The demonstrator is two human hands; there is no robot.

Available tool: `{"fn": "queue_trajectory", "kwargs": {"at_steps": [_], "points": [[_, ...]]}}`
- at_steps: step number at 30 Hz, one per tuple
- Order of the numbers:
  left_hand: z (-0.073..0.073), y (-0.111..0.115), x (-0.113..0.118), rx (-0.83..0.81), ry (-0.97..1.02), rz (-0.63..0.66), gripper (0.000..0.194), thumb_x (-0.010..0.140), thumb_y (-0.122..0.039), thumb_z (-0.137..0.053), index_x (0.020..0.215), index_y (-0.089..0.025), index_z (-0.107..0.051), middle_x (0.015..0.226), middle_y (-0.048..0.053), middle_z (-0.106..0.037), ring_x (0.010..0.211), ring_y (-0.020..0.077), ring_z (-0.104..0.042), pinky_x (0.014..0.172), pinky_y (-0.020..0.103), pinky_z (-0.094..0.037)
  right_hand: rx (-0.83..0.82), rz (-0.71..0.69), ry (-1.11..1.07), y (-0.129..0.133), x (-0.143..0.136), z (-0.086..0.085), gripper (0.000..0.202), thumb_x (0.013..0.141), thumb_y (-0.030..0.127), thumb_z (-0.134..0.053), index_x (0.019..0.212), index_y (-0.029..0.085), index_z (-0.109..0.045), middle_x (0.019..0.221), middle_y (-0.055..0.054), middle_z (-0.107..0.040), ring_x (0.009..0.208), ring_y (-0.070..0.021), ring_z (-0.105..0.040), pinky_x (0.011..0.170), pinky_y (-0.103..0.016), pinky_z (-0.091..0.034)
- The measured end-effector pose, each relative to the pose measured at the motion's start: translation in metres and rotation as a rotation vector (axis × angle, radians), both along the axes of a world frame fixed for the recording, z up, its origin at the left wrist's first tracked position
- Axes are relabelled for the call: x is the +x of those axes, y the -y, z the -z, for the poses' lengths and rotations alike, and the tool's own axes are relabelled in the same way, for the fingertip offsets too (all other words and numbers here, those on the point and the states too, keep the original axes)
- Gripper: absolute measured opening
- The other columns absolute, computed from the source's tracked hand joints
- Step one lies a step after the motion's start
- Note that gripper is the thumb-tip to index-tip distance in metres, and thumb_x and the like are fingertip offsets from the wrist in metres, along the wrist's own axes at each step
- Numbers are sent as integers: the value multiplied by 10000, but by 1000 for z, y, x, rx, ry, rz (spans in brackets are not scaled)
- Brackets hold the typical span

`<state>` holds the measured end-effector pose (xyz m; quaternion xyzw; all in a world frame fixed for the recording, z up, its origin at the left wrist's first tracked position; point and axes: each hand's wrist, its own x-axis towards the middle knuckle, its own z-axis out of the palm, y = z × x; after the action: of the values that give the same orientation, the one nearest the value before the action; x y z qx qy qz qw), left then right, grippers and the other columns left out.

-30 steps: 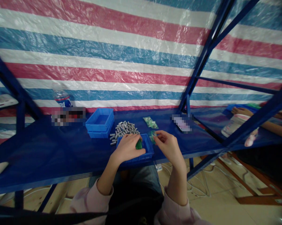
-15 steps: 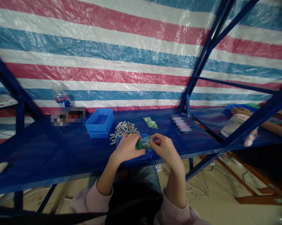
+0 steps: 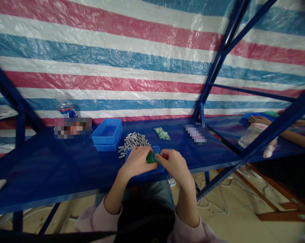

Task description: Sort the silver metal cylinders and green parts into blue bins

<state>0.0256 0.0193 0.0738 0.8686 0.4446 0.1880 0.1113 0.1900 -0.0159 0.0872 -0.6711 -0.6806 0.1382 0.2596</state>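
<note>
My left hand (image 3: 138, 161) curls around some dark green, thin-looking pieces (image 3: 150, 157), whose exact kind I cannot make out. Close beside them, my right hand (image 3: 173, 162) has its thumb and fingertips pinched together; whatever lies between them is too small or hidden to name. Both hands are over a shallow blue tray (image 3: 154, 172), which they partly cover. Just behind the tray, a heap of short silvery metal cylinders (image 3: 134, 140) is spread on the table. Light green flat pieces (image 3: 162, 133) lie farther back, right of the heap.
Two stacked blue bins (image 3: 108, 135) stand left of the heap on the blue table (image 3: 66, 168). A plastic bottle (image 3: 66, 106) is at the back left. Blue metal posts (image 3: 215, 71) rise on the right, with another person's arm (image 3: 298, 138) and a clear container (image 3: 252, 135) beyond.
A light green-blue flat piece between my hands is no longer visible there. My right hand has shifted slightly left, closer to the green pieces in my left hand.
</note>
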Motion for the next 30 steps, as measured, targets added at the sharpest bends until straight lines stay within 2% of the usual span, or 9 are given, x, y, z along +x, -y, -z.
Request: {"fn": "queue_trajectory", "kwargs": {"at_steps": [6, 11, 16, 19, 23, 26, 29, 30], "points": [[-3, 1, 0, -24, 7, 6, 300, 734, -380, -633, 988, -226, -588, 982, 39, -675, 1005, 266, -599, 884, 374, -397, 5, 25, 81, -7, -11, 7, 331, 844, 314, -530, 543, 208, -615, 603, -55, -661, 628, -188, -620, 493, -254, -248], [-2, 2, -1, -38, 27, 10, 316, 734, -403, -640, 995, -232, -590, 993, 30, -676, 1003, 265, -603, 889, 379, -392, -10, 43, 63, -10, -13, 7, 333, 829, 283, -526, 521, 203, -623, 567, -55, -647, 594, -187, -621, 486, -253, -253], [-3, 1, -1, -56, 25, 14, 413, 698, -477, -678, 1020, -234, -588, 1014, 39, -676, 1015, 275, -598, 899, 385, -384, -14, 62, 56, -12, -19, 6, 332, 828, 270, -511, 529, 205, -639, 571, -57, -648, 579, -177, -600, 494, -251, -274], [-5, 2, 0, -49, 27, 32, 399, 747, -462, -639, 1079, -249, -577, 1061, 32, -672, 1034, 268, -594, 903, 390, -383, 14, 52, 53, -13, -21, 8, 310, 821, 244, -504, 551, 201, -649, 589, -61, -652, 606, -179, -596, 507, -252, -287], [-8, 3, 2, -42, -21, 24, 350, 772, -435, -622, 1063, -243, -597, 1051, 38, -677, 1032, 266, -594, 899, 382, -389, 54, -43, 34, -15, -18, 13, 323, 822, 210, -486, 541, 186, -644, 576, -53, -644, 587, -165, -570, 539, -250, -330], [-7, 3, 2, -28, -44, 7, 332, 764, -428, -631, 1026, -225, -608, 1029, 46, -679, 1026, 267, -593, 894, 373, -397, 57, -206, -49, -21, -7, 15, 387, 862, 242, -448, 530, 174, -636, 546, -28, -631, 554, -153, -555, 563, -245, -366], [-6, 2, 2, -16, -38, 10, 339, 762, -464, -635, 997, -221, -608, 1015, 45, -680, 1009, 264, -594, 892, 371, -399, 79, -318, -216, -41, 7, 10, 393, 897, 301, -417, 657, 164, -695, 631, -15, -674, 617, -159, -599, 605, -235, -418], [-5, 2, 2, -12, -34, 11, 335, 763, -473, -635, 988, -227, -605, 1009, 38, -680, 999, 260, -596, 892, 372, -397, 122, -285, -236, -51, 12, 7, 389, 901, 294, -406, 698, 160, -709, 669, -24, -686, 658, -166, -614, 640, -238, -434]]}}
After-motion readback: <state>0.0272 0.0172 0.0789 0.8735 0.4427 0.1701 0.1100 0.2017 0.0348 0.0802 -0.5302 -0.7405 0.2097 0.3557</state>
